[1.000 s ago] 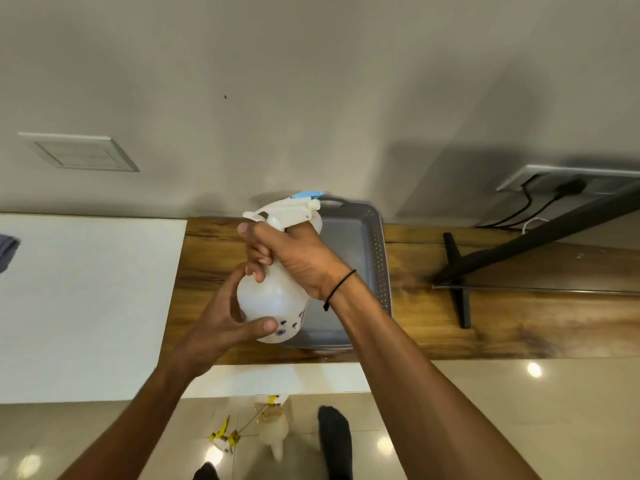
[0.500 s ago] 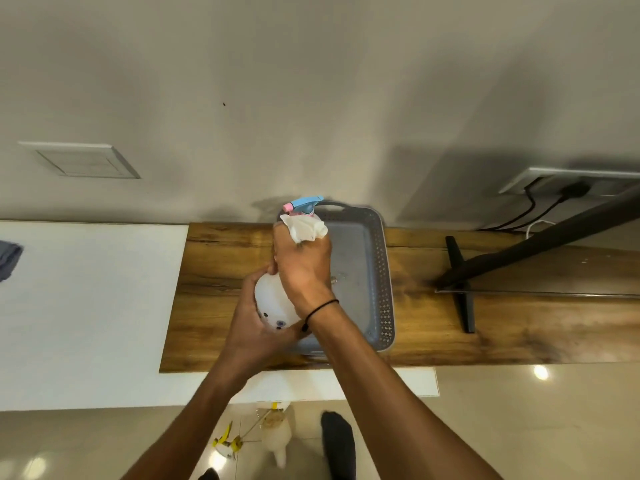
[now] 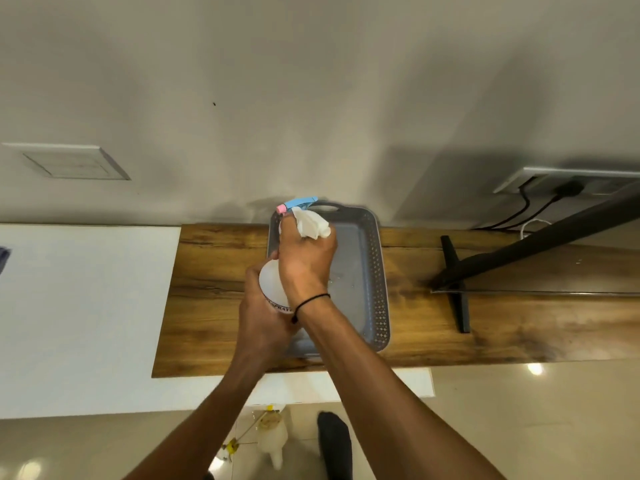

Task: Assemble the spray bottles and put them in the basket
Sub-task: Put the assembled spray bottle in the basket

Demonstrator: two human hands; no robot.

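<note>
Both hands hold a white translucent spray bottle (image 3: 272,287) over the left side of the grey perforated basket (image 3: 375,271). My left hand (image 3: 258,320) cups the round body from below. My right hand (image 3: 306,263) is wrapped around the neck and the white trigger head (image 3: 311,225), whose blue and pink nozzle (image 3: 298,203) points left and away near the basket's far rim. The bottle tilts away from me. Whether it touches the basket floor is hidden by my hands.
The basket rests on a wooden desktop (image 3: 214,299), next to a white surface (image 3: 83,306) on the left. A black monitor stand (image 3: 457,289) stands to the right. On the floor below lie another bottle (image 3: 275,441) and a yellow-tipped sprayer part (image 3: 233,445).
The bottle has travelled from in front of the basket's left edge to over the basket and turned, nozzle now pointing left. My left hand slid under its base.
</note>
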